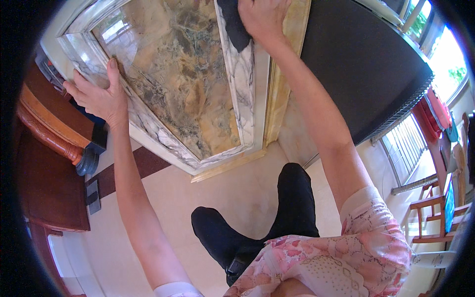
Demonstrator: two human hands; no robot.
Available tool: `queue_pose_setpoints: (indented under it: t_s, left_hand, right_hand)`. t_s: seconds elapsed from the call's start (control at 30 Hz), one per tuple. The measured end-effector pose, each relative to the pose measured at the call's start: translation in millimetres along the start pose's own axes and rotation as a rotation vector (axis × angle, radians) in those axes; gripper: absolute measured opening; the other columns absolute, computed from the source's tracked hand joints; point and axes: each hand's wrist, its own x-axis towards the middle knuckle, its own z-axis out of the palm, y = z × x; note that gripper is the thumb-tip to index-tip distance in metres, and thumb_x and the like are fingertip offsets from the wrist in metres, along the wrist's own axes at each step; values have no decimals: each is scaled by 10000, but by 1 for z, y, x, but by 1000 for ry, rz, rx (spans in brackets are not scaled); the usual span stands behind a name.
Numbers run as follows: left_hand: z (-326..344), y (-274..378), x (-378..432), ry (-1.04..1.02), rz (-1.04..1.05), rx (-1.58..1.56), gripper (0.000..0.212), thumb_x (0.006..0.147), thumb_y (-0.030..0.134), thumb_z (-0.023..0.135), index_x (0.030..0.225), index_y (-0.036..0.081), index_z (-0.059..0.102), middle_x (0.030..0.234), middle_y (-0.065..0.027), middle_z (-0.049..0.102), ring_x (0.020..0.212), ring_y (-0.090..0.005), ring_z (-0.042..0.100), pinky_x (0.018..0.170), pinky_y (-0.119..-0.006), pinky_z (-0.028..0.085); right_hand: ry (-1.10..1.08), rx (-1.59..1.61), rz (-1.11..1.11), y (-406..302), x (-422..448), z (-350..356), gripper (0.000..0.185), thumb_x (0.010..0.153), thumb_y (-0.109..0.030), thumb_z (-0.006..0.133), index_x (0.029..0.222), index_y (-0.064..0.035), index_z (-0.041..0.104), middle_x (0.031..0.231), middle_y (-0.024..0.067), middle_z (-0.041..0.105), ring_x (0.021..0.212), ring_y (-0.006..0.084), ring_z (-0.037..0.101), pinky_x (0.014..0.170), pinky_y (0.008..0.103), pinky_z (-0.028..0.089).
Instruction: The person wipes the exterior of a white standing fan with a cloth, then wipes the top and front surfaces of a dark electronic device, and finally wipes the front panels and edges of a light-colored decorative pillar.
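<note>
A tall marble-patterned panel (185, 74) with a white, grey-veined frame (246, 85) stands before me. My left hand (102, 92) rests on the left edge of that frame, thumb on its front face and fingers spread around the side; it holds nothing. At the top, my right hand (265, 16) presses a dark cloth (235, 28) against the right strip of the frame. The cloth hangs down below the fingers, and the fingertips are partly cut off by the picture's upper rim. Light reflects off the glossy panel at its upper left.
Right of the panel are yellow marble trim (280, 85) and a large black surface (356, 67) with a ridged edge. Carved wooden furniture (55, 130) stands at the left. A wooden chair (430, 208) is at the far right. My dark-clad legs are below the panel's base.
</note>
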Motion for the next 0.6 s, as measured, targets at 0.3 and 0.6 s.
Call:
queue_pose_setpoints:
  t_s: [0.3,0.6]
  left_hand:
    - [4,-2,4,8,-19,24,919,761,612,625,1353,-36,351,1405,-382,202,1290,-506,266,1041,-547,256]
    - [-2,-1,2,51,35,37,839,788,521,642,1324,-64,371,1368,-399,269,1268,-515,300,1038,-537,266]
  right_hand:
    - [-360,-97,171,39,-191,-32,852,655,-115,672,1375,45,245,1433,340,133,1309,490,191,1073,551,165]
    - [-406,-176,101,28,-172,-35,833,707,-149,632,1385,79,205,1427,354,112,1302,527,145,1068,609,96]
